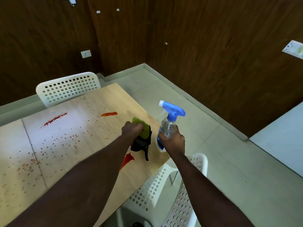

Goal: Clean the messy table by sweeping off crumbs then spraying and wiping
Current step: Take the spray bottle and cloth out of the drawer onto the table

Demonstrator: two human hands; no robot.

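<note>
The light wooden table (101, 102) carries red sauce smears (109, 114) and many small dark and red crumbs (54, 145) over its left and middle. My left hand (132, 130) is shut on a green cloth (142, 128) bunched with a black fabric piece (141, 144), pressed on the table near its right end. My right hand (173, 141) grips a clear spray bottle (167, 126) with a blue trigger head, held upright just past the table's right edge, nozzle facing left.
A white perforated chair (68, 89) stands behind the table's far side. Another white perforated chair (185, 194) sits below my right arm at the near right corner. Pale tiled floor (213, 145) runs to dark wood-panelled walls. A further red smear (127, 159) lies near my left forearm.
</note>
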